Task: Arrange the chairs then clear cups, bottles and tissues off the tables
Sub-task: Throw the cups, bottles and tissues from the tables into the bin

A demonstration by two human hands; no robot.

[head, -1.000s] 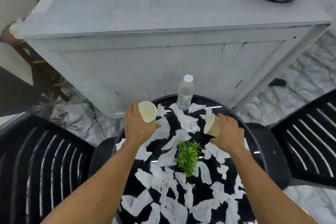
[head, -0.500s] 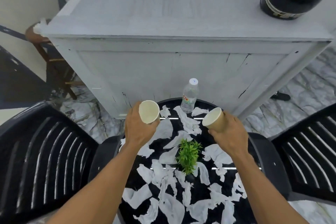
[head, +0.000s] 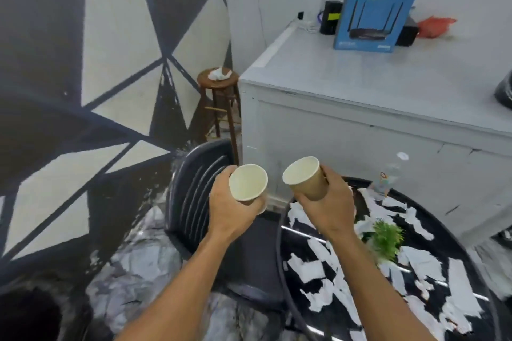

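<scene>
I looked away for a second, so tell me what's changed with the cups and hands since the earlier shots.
Both hands have swung left, off the round table and out over the black chair, and the view turned left with them. The left hand still grips its paper cup, the right hand its brown cup. The water bottle, plant and tissues stay on the table.

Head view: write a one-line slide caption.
Each hand, left and right, holds an empty tan paper cup beside the round black table strewn with torn white tissues.
</scene>
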